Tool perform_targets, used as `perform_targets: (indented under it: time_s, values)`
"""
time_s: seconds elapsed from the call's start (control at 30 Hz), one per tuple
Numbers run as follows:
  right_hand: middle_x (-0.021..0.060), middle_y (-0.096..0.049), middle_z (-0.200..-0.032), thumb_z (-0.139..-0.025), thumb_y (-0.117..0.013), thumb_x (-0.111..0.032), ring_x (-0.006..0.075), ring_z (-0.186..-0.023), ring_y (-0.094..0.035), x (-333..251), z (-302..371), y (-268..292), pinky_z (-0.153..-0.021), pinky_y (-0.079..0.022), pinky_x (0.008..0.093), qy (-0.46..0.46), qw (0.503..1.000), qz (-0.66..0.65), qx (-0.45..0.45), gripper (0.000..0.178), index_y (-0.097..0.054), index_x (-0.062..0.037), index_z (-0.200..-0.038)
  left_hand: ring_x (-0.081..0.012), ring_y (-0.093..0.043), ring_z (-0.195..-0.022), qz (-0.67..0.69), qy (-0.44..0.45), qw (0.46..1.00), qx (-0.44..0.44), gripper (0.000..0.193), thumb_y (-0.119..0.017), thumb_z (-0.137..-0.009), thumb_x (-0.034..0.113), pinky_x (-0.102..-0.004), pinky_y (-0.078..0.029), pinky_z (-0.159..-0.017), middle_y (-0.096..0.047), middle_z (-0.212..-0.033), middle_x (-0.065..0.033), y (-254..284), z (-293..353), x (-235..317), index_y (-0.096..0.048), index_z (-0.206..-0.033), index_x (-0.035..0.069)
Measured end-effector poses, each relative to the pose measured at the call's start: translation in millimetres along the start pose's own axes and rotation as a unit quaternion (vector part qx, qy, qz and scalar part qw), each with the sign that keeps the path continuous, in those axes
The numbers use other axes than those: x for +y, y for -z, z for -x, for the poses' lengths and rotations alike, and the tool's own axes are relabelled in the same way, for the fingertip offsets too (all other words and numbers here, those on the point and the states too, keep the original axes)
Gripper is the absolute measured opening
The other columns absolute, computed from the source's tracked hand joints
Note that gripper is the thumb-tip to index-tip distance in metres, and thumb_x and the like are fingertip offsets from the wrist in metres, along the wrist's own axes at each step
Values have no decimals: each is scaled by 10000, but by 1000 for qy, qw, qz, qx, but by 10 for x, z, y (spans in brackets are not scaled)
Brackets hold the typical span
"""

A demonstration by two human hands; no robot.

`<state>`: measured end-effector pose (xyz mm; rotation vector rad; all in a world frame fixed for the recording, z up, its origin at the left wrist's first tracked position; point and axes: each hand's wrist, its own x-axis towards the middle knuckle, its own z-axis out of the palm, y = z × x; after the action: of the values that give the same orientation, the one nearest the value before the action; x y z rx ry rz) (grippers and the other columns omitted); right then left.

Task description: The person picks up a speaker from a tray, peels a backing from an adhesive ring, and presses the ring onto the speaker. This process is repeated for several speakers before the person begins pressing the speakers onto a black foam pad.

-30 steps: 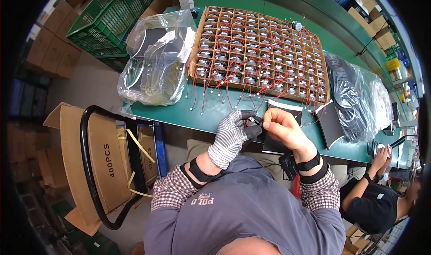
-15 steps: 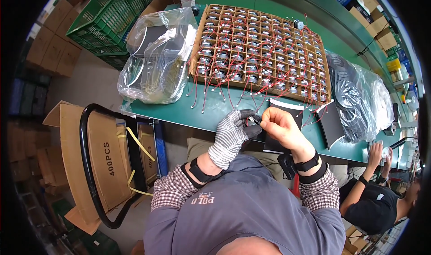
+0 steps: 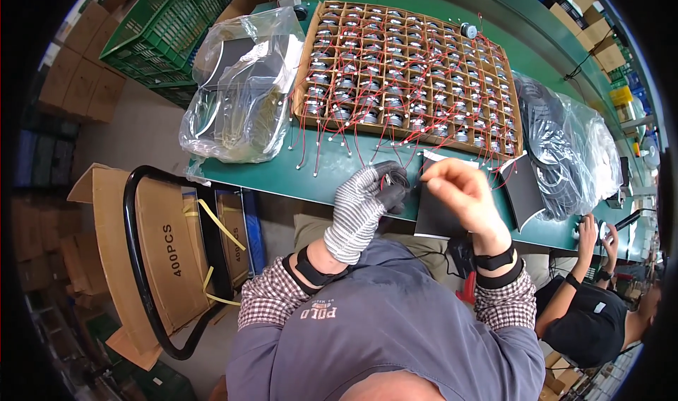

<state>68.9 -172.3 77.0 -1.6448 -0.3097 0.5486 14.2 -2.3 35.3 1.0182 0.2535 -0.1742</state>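
My left hand [image 3: 360, 207], in a striped glove with dark fingertips, is closed round a small dark round part [image 3: 390, 181] just off the table's front edge. The fingers cover most of that part. My bare right hand [image 3: 462, 196] is just to its right, apart from it, with thumb and forefinger drawn together; whatever they may hold is too small to make out. Beyond both hands, a cardboard tray [image 3: 302, 108] with dividers holds many small round speakers [image 3: 367, 116] with red wires trailing over its front side. Black curved sheets [image 3: 438, 214] lie beneath and beside my right hand.
A clear plastic bag [image 3: 244, 90] with black sheets lies left of the tray; another bag [image 3: 565, 147] of black rings lies right. One speaker [image 3: 468, 30] sits on the tray's far edge. A chair [image 3: 134, 260] with cardboard stands left. A co-worker [image 3: 593, 323] works at far right.
My right hand has drawn away from the part in my left hand, moving right and slightly up. The left hand has shifted slightly, still gripping the part.
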Motion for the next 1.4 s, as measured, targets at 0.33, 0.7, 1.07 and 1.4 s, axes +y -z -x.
perform_targets:
  time_s: [0.33, 0.7, 1.07, 1.4]
  values:
    - [5, -451, -536, -701, -730, -194, 100, -489, -429, -159, 199, 205, -463, -344, 248, 140, 926, 346, 62, 286, -510, -51, -590, -130, -559, -831, 14, -160, 986, 36, 398, -640, -758, -33, -248, -499, -696, -579, -933, -73, -38, 4, -11, -489, -1126, -18]
    - [65, -509, -582, -710, -701, -150, 192, -527, -515, -90, 136, 44, -482, -384, 306, 141, 883, 433, 114, 186, -580, -21, -654, -143, -560, -854, -8, -161, 986, 41, 407, -657, -758, -2, -249, -501, -715, -573, -975, -80, 5, 41, 13, -492, -1129, -10]
    - [-13, -493, -595, -756, -658, -92, 69, -546, -431, -191, 272, 319, -480, -322, 236, 57, 973, 224, 19, 145, -578, 12, -695, -177, -601, -822, 229, -50, 971, -44, 332, -634, -809, 70, -270, -526, -686, -594, -983, -108, 151, -57, 74, -505, -1112, 25]
    - [-49, -468, -573, -800, -646, -122, 37, -540, -386, -98, -49, 343, -473, -316, 222, -18, 971, 230, 55, 177, -566, -4, -697, -190, -614, -846, 217, 31, 972, -91, 342, -600, -854, 187, -303, -517, -753, -604, -1003, -86, 87, 37, 92, -503, -1154, 56]
